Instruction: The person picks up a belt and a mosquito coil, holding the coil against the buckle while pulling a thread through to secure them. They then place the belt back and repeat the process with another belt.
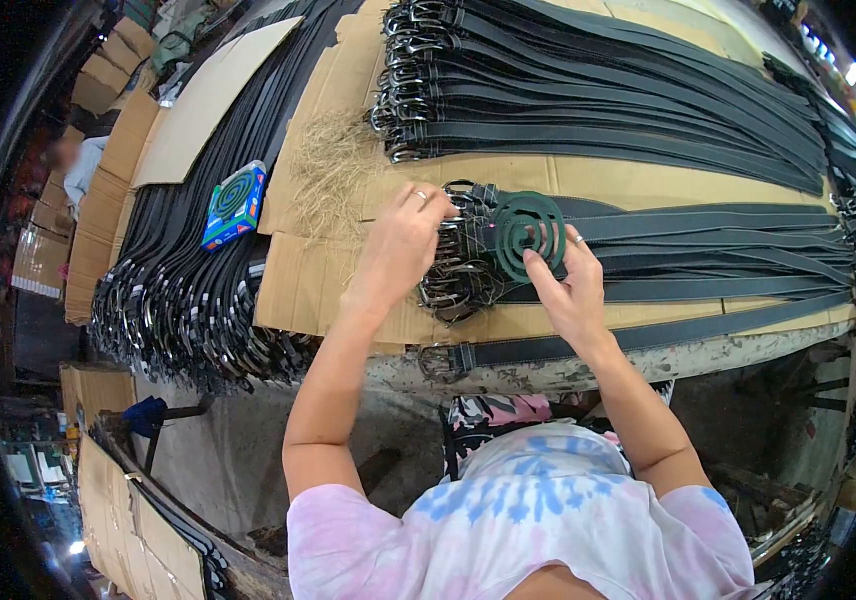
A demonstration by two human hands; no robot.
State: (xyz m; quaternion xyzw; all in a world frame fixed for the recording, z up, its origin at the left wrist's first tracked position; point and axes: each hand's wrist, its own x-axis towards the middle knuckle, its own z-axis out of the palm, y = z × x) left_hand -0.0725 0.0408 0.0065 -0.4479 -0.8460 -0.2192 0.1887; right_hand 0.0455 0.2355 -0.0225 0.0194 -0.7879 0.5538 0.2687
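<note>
Green coil point(528, 232) was pinched at its edge by the right hand point(573, 290), maybe so it would not snap, just above the black belts point(708, 250). The left hand point(403, 240) curled over the buckles point(453, 285); its grip was hidden.

Green spiral coil point(528, 232) lies flat over bunched belt buckles point(451, 270)

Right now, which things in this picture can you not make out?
- Head view: left hand covers the buckles beneath; its grip is unclear.
- Head view: green coil, in the right hand, hides the belts behind it.
- Head view: print on the blue box is too small.
</note>
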